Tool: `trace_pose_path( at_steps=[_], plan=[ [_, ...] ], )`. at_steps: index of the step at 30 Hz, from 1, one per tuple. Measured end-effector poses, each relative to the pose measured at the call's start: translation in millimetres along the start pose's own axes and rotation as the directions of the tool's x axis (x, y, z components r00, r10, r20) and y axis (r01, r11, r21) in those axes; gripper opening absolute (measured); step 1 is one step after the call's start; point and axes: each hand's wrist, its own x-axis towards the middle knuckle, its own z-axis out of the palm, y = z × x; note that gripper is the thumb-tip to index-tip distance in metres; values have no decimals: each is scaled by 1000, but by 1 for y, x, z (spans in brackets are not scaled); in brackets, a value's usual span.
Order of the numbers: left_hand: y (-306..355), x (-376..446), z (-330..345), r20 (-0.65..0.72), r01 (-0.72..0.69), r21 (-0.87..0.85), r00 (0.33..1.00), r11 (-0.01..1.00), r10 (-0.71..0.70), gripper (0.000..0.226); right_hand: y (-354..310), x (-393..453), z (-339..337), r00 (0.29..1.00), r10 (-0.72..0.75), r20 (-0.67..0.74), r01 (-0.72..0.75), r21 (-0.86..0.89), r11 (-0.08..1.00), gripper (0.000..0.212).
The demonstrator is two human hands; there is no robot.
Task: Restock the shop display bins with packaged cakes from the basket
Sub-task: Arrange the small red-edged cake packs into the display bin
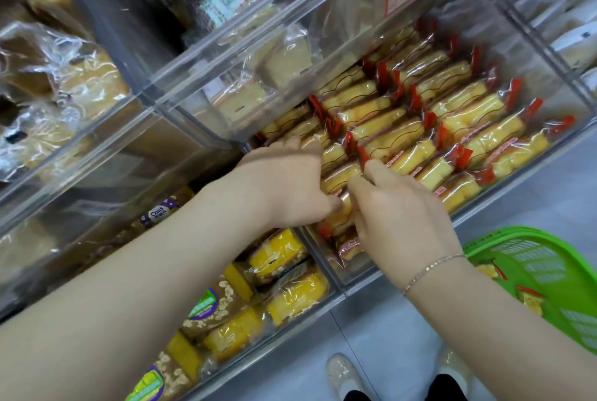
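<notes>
Layout, head view. Ctr: clear bin (563, 109) w/ packaged cakes (400, 138) in rows. Both hands at its 7 o'clock corner: left hand (287, 184) beside right hand (400, 206), cake pack (339, 174) between them. Upper bin (206, 83) at 11 o'clock; lower bin (323, 298) at 7; basket (549, 274) on floor at 4; shoes (342, 374) at 6.
</notes>
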Motion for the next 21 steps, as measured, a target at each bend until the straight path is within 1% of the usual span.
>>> trace_pose_path(
  at_steps=[1, 2, 3, 4, 5, 6, 7, 8, 9, 10, 11, 12, 13, 14, 15, 17, 18, 19, 20, 21],
  plan=[
    [2, -1, 1, -3, -11, 33, 1000, 999, 11, 89, 1, 1, -2, 1000, -17, -23, 15, -55, 998, 33],
    [4, -1, 3, -20, -14, 63, 1000, 998, 16, 93, 0, 3, -1, 1000, -27, 9, 28, -125, 992, 30],
    [6, 0, 6, -49, -11, 89, 999, 996, 15, 95, 0, 4, 1, 1000, -17, 25, 21, -164, 986, 28],
    [7, 1, 9, -85, -6, 114, 996, 993, 16, 94, 0, 5, 1, 998, 29, 62, -18, -175, 984, 26],
    [9, 3, 11, -109, 0, 135, 994, 991, 15, 94, -1, 5, -1, 994, 68, 83, -55, -149, 987, 23],
    [10, 4, 12, -118, 6, 147, 993, 989, 11, 95, -4, 4, -4, 987, 100, 128, -91, -74, 993, 17],
    [11, 5, 13, -115, 12, 152, 993, 988, 6, 96, -7, 1, -5, 971, 162, 176, -174, 60, 983, 10],
    [11, 6, 13, -109, 16, 153, 994, 988, 1, 97, -11, -1, -8, 944, 237, 231, -284, 198, 938, 9],
    [11, 7, 14, -105, 16, 152, 994, 988, 0, 97, -14, -4, -8, 900, 300, 317, -406, 360, 840, 13],
    [10, 7, 14, -108, 11, 151, 994, 988, 6, 97, -19, -5, -8, 839, 319, 440, -523, 493, 695, 18],
    [9, 7, 15, -116, 1, 153, 993, 988, 17, 96, -21, -4, -5, 744, 371, 556, -668, 601, 440, 20],
    [8, 6, 16, -127, -10, 157, 991, 988, 30, 95, -22, -2, -1, 664, 387, 640, -738, 646, 198, 22],
    [6, 5, 16, -134, -23, 158, 990, 987, 44, 93, -25, -2, 2, 610, 384, 693, -734, 677, -56, 27],
    [4, 4, 16, -135, -38, 154, 989, 987, 59, 90, -30, -3, 2, 611, 345, 713, -659, 699, -278, 32],
    [2, 4, 15, -129, -51, 142, 989, 989, 70, 85, -31, -2, 4, 626, 352, 696, -579, 717, -388, 34],
    [-1, 6, 13, -120, -52, 93, 991, 994, 63, 75, -32, -1, 10, 551, 417, 723, -486, 685, -543, 31],
    [-2, 7, 13, -127, -44, 79, 991, 996, 53, 72, -34, 4, 11, 518, 430, 739, -463, 666, -585, 25],
    [-1, 7, 13, -143, -40, 89, 988, 995, 53, 71, -35, 7, 13, 492, 441, 750, -457, 654, -603, 19],
    [-1, 7, 14, -166, -43, 121, 984, 992, 63, 71, -35, 12, 16, 456, 459, 763, -445, 642, -624, 15],
    [1, 6, 17, -190, -47, 156, 979, 987, 77, 71, -34, 19, 20, 405, 487, 774, -440, 631, -639, 16]
  ],
)
